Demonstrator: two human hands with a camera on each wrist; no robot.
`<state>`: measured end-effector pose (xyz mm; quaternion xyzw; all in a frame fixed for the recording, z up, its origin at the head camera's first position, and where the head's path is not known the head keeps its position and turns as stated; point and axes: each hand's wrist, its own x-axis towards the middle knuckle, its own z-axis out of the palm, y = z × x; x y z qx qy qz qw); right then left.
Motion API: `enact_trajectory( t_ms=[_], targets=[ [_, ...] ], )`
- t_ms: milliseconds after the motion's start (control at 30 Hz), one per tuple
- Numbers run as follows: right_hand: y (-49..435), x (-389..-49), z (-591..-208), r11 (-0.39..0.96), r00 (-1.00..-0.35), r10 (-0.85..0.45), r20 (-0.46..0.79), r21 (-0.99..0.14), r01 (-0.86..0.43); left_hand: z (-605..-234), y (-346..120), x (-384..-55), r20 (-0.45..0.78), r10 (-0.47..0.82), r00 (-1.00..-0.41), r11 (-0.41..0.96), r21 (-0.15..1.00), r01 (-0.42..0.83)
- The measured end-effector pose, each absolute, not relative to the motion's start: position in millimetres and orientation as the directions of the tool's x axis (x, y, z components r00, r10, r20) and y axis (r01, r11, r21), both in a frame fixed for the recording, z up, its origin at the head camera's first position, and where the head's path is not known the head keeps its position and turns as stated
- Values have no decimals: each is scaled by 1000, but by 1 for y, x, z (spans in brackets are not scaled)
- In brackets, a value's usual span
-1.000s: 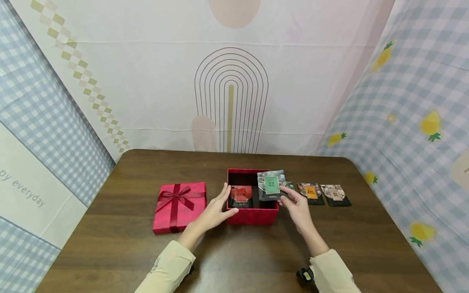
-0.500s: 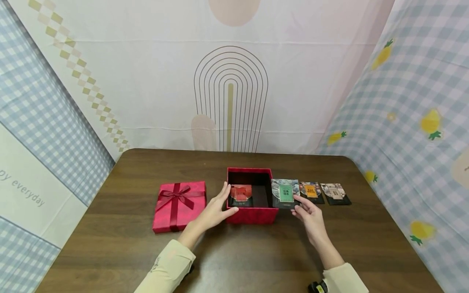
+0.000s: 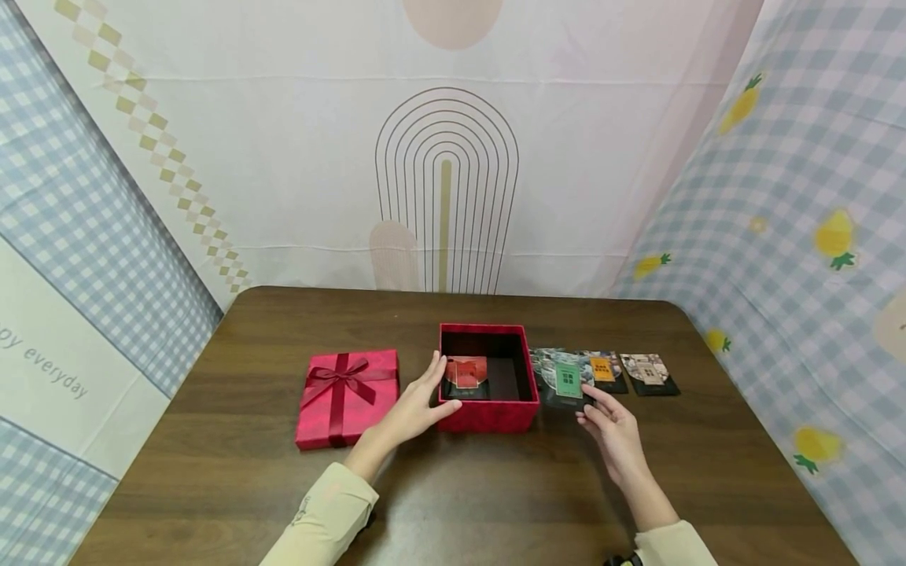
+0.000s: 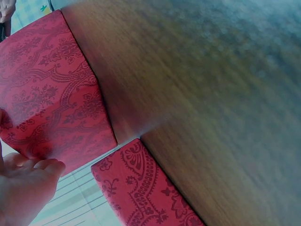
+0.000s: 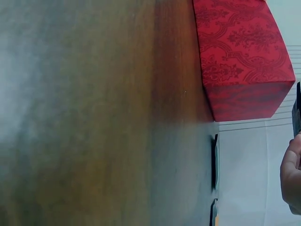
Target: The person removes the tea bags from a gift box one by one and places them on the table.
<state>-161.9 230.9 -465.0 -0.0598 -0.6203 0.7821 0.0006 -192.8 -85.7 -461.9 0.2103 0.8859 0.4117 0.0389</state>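
Observation:
In the head view a red gift box [image 3: 488,418] stands without its lid near the table's middle. My left hand [image 3: 414,405] rests against its left side, fingers straight and thumb at the front rim; the left wrist view shows the hand [image 4: 30,188] at the patterned box wall [image 4: 51,75]. Inside, at the left, lies a red-labelled packet [image 3: 466,377]. Right of the box my right hand [image 3: 612,432] pinches the lower right edge of a green-labelled packet [image 3: 569,379]. It overlaps another packet [image 3: 535,358] behind it, mostly hidden.
The red lid [image 3: 347,401] with a ribbon bow lies left of the box. To the right are an orange-labelled packet [image 3: 603,369] and a pale-labelled packet [image 3: 649,373], flat on the wooden table [image 3: 460,503]. A patterned cloth [image 3: 318,157] hangs behind.
My right hand has carried the green-labelled packet from over the box's right part out to the right and lower. My left hand has stayed at the box.

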Motion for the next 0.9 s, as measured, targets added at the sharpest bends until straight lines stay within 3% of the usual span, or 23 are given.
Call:
enact_trajectory(
  t_ms=[233, 533, 900],
  targets=[
    [239, -157, -469, -258, -991, 77, -105, -963, 82, -462, -86, -192, 103, 408, -907, 570, 748, 341],
    [245, -158, -473, -89, -969, 126, -213, -975, 203, -462, -86, -193, 110, 411, -905, 559, 753, 346],
    [247, -160, -472, 169, -968, 47, -246, -953, 250, -461, -87, -193, 99, 410, -907, 559, 759, 335]
  ],
)
